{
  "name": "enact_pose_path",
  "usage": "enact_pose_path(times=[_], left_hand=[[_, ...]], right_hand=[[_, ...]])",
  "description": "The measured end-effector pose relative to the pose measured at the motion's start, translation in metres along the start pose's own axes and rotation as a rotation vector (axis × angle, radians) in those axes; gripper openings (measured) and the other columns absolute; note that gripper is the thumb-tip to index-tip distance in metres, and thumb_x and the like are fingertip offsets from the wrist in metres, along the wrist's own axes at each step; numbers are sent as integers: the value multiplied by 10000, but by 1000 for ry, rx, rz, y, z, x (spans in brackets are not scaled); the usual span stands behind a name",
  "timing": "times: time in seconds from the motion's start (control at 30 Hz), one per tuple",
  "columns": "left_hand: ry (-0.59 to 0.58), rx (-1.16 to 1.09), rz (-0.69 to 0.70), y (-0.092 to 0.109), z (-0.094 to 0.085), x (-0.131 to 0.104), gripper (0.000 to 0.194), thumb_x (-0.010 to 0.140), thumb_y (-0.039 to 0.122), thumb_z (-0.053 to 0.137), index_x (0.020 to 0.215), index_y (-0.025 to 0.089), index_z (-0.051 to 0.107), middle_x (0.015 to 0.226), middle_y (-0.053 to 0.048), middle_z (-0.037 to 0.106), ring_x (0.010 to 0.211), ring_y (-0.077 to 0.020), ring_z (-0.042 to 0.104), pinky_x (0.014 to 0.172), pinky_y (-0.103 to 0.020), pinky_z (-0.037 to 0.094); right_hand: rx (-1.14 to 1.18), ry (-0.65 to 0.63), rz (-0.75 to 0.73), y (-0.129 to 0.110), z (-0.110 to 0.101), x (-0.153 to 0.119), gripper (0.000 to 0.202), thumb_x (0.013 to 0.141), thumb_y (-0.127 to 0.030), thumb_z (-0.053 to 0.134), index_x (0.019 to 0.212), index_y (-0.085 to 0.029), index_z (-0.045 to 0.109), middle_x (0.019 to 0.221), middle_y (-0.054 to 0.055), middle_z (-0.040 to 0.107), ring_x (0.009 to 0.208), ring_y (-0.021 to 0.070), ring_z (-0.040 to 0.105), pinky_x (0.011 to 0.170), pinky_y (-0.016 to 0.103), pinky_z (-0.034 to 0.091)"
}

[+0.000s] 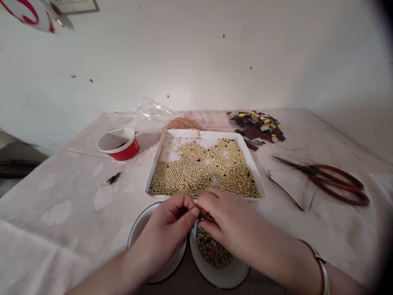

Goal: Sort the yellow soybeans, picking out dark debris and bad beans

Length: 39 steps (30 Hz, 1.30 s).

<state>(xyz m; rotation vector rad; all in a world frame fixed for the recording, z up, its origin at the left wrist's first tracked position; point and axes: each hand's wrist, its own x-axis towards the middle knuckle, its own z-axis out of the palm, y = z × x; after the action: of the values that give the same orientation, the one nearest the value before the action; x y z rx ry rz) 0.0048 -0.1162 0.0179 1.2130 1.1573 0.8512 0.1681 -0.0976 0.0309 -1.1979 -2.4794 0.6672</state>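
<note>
Head view: perhaps dark beads [213, 250], partly behind right hand [229, 217]

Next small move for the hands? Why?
I'd probably shift both pinches slightly toward the middle of the right-hand bowl. The fingertips of the left hand and right hand meet near its far rim, close to the tray; whatever is pinched is too small to tell, and a slip there might miss the dark round pieces in the bowl.

Place: home-like room | Signs: leaf-patterned tablecloth [57, 213], plain pale wall [196, 53], frame [78, 7], scissors [313, 170]
</note>
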Motion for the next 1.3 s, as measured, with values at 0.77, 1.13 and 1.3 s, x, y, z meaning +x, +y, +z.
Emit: enact_pose_path(times=[0.77,1.13,1.3], left_hand=[[-21,-21,15,-4,0,0,190,811,320,558,716,162,513,685,16,522,660,-109,452,638,-232,355],[-12,-14,17,-5,-2,-1,206,836,326,532,723,160,492,626,39,445,580,-75,362,569,-202,311],[-10,-28,-11,-7,-1,-2,229,864,345,487,729,160,483,637,34,434,592,-77,361,555,-205,292]], right_hand=[[5,23,-5,0,1,-1,146,757,-161,629,840,-206,517,833,-19,562,759,145,512,641,271,348],[-48,47,-27,-1,-2,0,105,881,-210,461,784,-194,498,781,-7,533,716,146,491,621,283,334],[-27,50,18,-1,-2,1,142,898,-235,442,769,-192,481,786,-2,531,728,150,487,631,286,340]])
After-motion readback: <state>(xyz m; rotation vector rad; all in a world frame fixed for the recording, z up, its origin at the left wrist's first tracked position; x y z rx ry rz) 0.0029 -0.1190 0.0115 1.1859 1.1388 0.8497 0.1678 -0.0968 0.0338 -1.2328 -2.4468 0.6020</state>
